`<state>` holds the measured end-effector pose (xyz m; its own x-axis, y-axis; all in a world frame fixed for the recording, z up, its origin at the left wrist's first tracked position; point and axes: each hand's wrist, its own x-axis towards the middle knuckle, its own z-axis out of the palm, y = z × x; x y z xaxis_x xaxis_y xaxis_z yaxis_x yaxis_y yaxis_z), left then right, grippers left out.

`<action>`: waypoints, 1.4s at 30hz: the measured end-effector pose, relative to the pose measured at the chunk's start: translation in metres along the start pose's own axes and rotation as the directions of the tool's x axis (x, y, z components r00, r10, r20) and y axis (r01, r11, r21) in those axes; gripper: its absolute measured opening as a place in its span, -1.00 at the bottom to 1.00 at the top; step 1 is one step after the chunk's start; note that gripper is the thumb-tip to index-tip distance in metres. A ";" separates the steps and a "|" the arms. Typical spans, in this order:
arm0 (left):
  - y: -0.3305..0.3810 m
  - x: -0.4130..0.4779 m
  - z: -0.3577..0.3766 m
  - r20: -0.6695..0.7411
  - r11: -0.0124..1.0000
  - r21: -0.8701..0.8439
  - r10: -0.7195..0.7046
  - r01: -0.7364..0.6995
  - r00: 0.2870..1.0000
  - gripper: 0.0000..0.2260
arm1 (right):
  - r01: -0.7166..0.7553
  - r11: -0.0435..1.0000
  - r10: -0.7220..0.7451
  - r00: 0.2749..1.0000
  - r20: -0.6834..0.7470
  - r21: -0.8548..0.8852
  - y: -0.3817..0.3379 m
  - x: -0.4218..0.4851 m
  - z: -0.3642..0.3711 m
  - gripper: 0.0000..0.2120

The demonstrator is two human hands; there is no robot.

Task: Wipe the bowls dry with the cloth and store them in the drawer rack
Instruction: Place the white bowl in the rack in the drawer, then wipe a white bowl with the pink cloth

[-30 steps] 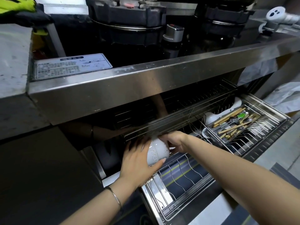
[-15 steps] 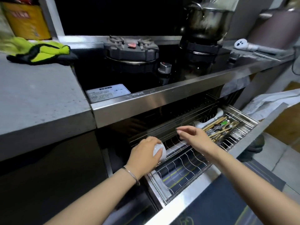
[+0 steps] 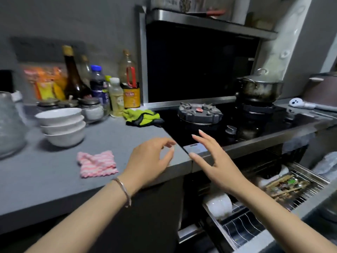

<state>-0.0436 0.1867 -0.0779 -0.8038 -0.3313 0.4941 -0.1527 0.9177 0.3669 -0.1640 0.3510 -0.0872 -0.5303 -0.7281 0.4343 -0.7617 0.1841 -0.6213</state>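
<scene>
Left hand (image 3: 149,159) loosely curled, right hand (image 3: 209,157) spread, both empty; I judge the stacked white ceramic bowls (image 3: 62,126) at ten o'clock could topple if grabbed hastily

One view only: a wide-angle camera on the person's head, at standing height, tilted forward and down over the counter (image 3: 54,189) edge and facing the back wall. The stove (image 3: 199,113) sits just past centre towards 1 o'clock, and a pot (image 3: 259,88) at 2 o'clock. The stacked bowls (image 3: 63,125) lie at 9 o'clock, farther off and blurred. The open drawer rack (image 3: 242,225) is low at 5 o'clock. Nearest the lens, the left hand (image 3: 149,161) and right hand (image 3: 213,161) sit just below centre, with forearms entering from 7 and 4 o'clock.
</scene>
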 end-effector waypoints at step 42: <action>-0.152 -0.039 -0.096 0.146 0.443 -0.743 -0.625 0.502 0.767 -0.88 | -0.383 0.798 0.161 0.879 0.448 0.466 -0.111 0.133 0.147 -0.82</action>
<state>0.0661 0.0391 -0.0775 -0.6054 -0.7951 0.0345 -0.0442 0.0768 0.9961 -0.0953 0.1368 -0.0566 -0.4219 -0.9066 -0.0103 -0.2310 0.1184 -0.9657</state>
